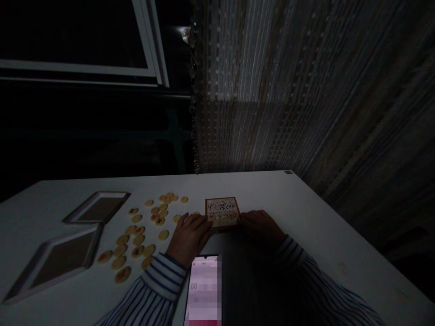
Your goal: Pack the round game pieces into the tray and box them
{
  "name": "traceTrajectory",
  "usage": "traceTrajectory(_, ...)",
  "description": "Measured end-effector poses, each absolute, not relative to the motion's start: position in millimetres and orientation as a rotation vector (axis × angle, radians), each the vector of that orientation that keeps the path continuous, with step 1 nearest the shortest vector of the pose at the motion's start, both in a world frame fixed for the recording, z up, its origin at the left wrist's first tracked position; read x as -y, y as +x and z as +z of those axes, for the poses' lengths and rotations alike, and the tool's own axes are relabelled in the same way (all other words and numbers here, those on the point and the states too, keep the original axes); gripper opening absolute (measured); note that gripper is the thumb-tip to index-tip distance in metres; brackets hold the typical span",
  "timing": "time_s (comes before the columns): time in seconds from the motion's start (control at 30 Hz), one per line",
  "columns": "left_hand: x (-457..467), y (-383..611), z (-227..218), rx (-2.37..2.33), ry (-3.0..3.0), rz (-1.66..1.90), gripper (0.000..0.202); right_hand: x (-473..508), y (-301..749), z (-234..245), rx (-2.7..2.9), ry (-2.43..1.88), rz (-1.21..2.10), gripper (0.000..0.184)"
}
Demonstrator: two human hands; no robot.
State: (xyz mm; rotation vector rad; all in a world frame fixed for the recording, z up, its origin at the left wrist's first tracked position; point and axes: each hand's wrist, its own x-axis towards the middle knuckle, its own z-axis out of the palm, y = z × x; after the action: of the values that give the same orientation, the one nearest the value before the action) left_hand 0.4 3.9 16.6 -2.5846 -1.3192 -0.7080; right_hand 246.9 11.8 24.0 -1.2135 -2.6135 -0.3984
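A small square box with Chinese characters printed on its lid lies on the white table. My left hand grips its left side and my right hand grips its right side, fingers curled against the edges. Several round yellowish game pieces with red or black marks lie scattered just left of my left hand. Both my sleeves are striped.
Two shallow rectangular trays, one farther and one nearer, lie at the table's left. A lit phone screen sits close below my hands. A dark window and a curtain stand behind the table. The room is dim.
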Motion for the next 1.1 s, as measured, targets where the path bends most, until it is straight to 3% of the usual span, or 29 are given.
traceTrajectory(1.1,-5.1,2.2,15.5,1.383,-2.607,-0.665,0.019,-12.8,244.6,24.7,2.67,-1.288,-0.28,0.018)
